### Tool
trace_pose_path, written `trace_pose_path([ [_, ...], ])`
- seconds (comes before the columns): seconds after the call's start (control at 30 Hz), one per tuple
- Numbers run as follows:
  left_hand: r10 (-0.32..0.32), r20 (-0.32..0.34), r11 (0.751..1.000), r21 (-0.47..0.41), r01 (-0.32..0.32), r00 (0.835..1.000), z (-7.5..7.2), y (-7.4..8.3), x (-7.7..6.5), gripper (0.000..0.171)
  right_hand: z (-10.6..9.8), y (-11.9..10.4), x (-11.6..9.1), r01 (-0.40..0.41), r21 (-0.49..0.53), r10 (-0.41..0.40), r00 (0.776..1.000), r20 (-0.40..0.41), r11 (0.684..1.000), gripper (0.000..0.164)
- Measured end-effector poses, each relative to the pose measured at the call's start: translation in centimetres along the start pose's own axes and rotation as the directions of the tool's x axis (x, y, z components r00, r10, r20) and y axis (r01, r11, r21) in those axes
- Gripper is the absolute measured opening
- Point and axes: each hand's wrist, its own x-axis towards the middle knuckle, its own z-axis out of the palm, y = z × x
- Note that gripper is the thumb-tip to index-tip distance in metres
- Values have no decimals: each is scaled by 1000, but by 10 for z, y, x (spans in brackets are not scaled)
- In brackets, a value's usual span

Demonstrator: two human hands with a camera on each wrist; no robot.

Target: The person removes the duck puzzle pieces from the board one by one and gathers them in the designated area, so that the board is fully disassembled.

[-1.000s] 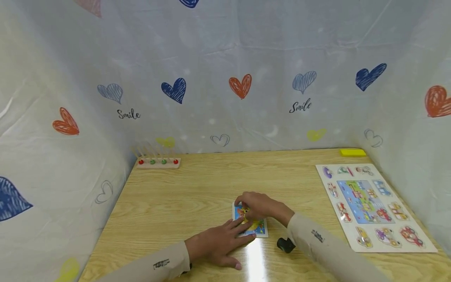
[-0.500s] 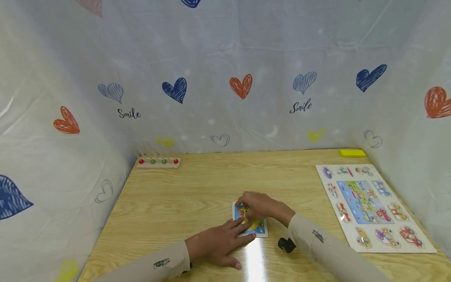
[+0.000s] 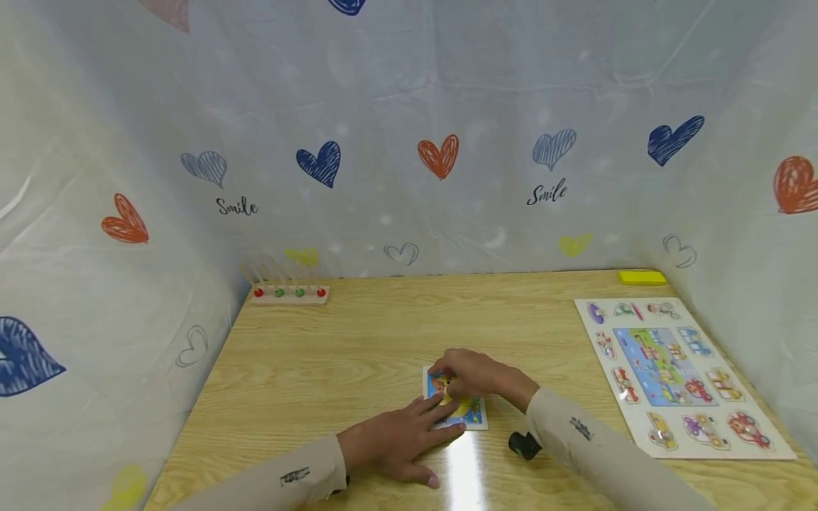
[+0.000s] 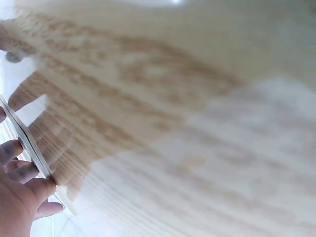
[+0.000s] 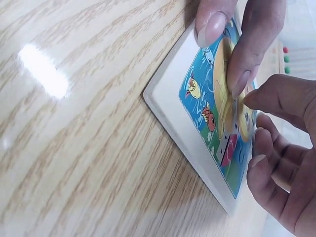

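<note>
A small jigsaw puzzle (image 3: 475,413) in a white frame lies on the wooden table, printed with a yellow figure and fish on blue. Curved cut lines cross its picture in the right wrist view. My left hand (image 3: 402,438) reaches over from the left, its spread, straight fingers resting on the near part. From the right, my right hand (image 3: 476,372) bends over the far part, its index finger near the far left corner and its thumb on the picture. Its other fingers curl at the puzzle's edge (image 5: 185,155). Both hands hide much of the picture.
At the right lies a large white peg puzzle board (image 3: 639,433) with vehicle pieces. A yellow block (image 3: 642,277) sits at the back right, and a wooden peg stand (image 3: 290,295) with red and green beads at the back left. Heart-printed curtains (image 3: 383,106) surround the table.
Both hands keep nearly the same places on the puzzle. The whole view shifts very slightly.
</note>
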Motion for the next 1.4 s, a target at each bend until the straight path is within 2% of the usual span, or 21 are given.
trace_pose_path([
  [0.17, -1, -5, 1000, -17, 1, 1000, 1, -1, 0, 83, 1, -3, 2, -9, -28, 9, 1000, -20, 1000, 45],
  [0.47, 9, -7, 1000, 5, -9, 1000, 2, -2, 0, 82, 3, -3, 4, 18, -60, -21, 998, -53, 998, 41],
  [0.67, 5, -6, 1000, 17, -5, 1000, 1, -1, 0, 83, 7, -2, 3, 54, -41, -56, 997, -57, 998, 20],
  [0.77, -3, -2, 1000, 21, 3, 1000, 0, 0, 0, 83, 8, -2, 1, 54, -45, -57, 996, -75, 998, 24],
  [0.9, -14, 3, 1000, 25, 14, 1000, 0, -1, 0, 83, 6, -2, 0, 44, -50, -49, 994, -97, 998, 41],
  [1.23, -16, 3, 1000, 18, 16, 1000, 3, -1, 2, 83, 9, 6, -1, 37, -59, -42, 995, -86, 998, 48],
  [1.4, -13, 1, 1000, 27, 13, 1000, 2, -1, 2, 83, 8, 9, -3, 42, -32, -44, 996, -83, 999, 51],
])
